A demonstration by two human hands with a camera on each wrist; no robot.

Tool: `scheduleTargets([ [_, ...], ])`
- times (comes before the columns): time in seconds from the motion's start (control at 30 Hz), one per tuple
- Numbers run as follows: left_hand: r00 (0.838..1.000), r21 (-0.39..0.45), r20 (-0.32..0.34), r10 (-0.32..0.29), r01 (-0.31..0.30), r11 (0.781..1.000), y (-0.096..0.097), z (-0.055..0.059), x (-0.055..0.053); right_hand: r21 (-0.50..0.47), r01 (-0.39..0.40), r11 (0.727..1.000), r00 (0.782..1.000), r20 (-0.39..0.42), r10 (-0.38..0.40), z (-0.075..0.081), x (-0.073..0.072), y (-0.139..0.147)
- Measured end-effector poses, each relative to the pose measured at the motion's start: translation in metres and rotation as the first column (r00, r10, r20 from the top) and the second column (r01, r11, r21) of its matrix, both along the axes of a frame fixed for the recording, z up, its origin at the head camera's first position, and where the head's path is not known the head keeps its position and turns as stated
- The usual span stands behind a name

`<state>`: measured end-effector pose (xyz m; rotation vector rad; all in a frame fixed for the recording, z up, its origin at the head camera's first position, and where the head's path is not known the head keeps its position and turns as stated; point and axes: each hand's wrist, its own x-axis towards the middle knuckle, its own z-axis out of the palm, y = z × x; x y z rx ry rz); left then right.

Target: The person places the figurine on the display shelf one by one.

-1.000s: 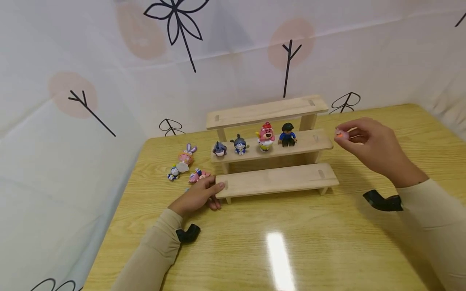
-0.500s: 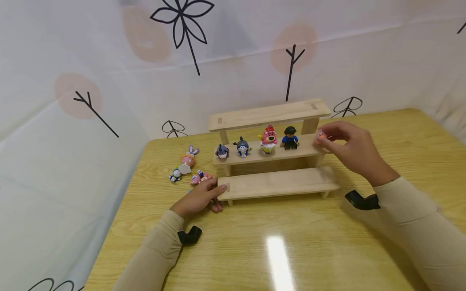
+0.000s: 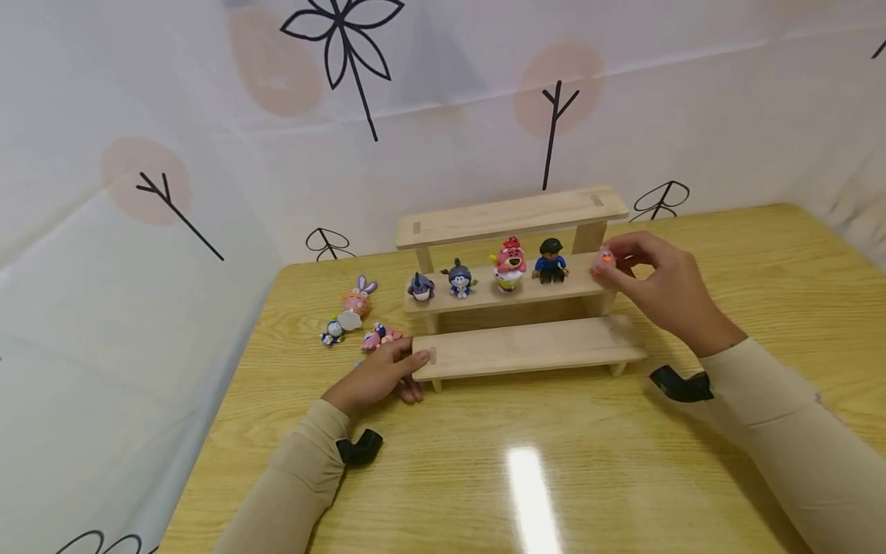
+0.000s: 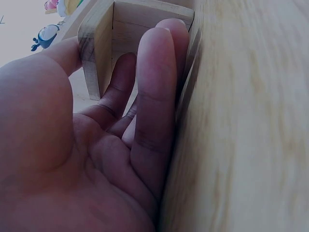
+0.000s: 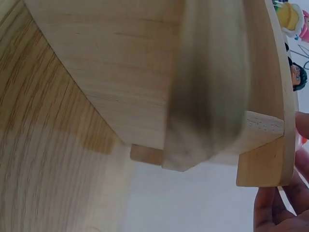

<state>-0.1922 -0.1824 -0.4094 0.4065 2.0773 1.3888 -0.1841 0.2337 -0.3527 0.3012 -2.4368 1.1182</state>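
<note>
A three-step wooden display stand [image 3: 526,345] stands on the table. In the head view my left hand [image 3: 377,375] holds the left end of its lowest step, thumb on top and the other fingers below. The left wrist view shows those fingers [image 4: 154,82] beside the step's leg. My right hand [image 3: 667,288] pinches a small pink figurine [image 3: 606,257] with an orange mouth at the right end of the middle step. Whether the figurine touches the wood is hard to tell. Left of it sit a capped toy man [image 3: 550,261], a pink bear figurine [image 3: 509,265] and two dark figurines [image 3: 460,278].
Several figurines lie on the table left of the stand, among them a bunny-eared one [image 3: 358,298], a blue-white one [image 3: 333,331] and a pink one [image 3: 379,336]. A patterned cloth [image 3: 450,146] hangs behind the table [image 3: 457,477].
My right hand has carried the pink figurine leftward from beside the stand to the right end of the middle step. My left hand keeps its place on the lowest step.
</note>
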Motion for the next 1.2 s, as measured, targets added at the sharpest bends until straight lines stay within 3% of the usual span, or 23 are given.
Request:
scheduleTargets([
  [0.4,1.000,-0.005,-0.001,-0.001,0.001,1.000,-0.001,-0.003,-0.001,0.017,0.009,1.000,0.998,0.069,-0.010,-0.001,-0.001,-0.003],
  [0.6,1.000,0.001,-0.016,0.005,-0.004,1.000,0.000,-0.001,-0.002,-0.008,-0.017,1.000,1.000,-0.007,0.017,-0.003,-0.001,-0.001],
  [0.77,1.000,0.004,-0.002,-0.005,0.005,1.000,0.000,-0.004,-0.002,-0.085,0.027,0.996,0.999,-0.023,-0.029,-0.009,0.005,0.005],
  [0.87,1.000,0.000,-0.007,0.004,-0.004,1.000,0.000,-0.004,-0.002,-0.110,0.070,0.992,0.998,0.019,-0.068,-0.013,0.010,0.013],
  [0.93,1.000,-0.004,-0.011,0.010,-0.010,1.000,0.000,-0.003,-0.002,-0.097,0.068,0.993,0.994,0.095,-0.059,-0.015,0.012,0.021],
  [1.03,1.000,-0.011,-0.005,0.013,-0.013,1.000,-0.001,-0.002,-0.002,-0.040,0.020,0.999,0.967,0.254,-0.010,-0.017,0.014,0.031],
  [1.2,1.000,-0.017,-0.002,0.004,-0.004,1.000,-0.001,-0.002,-0.001,-0.035,-0.124,0.992,0.880,0.458,0.126,-0.023,0.013,0.042],
])
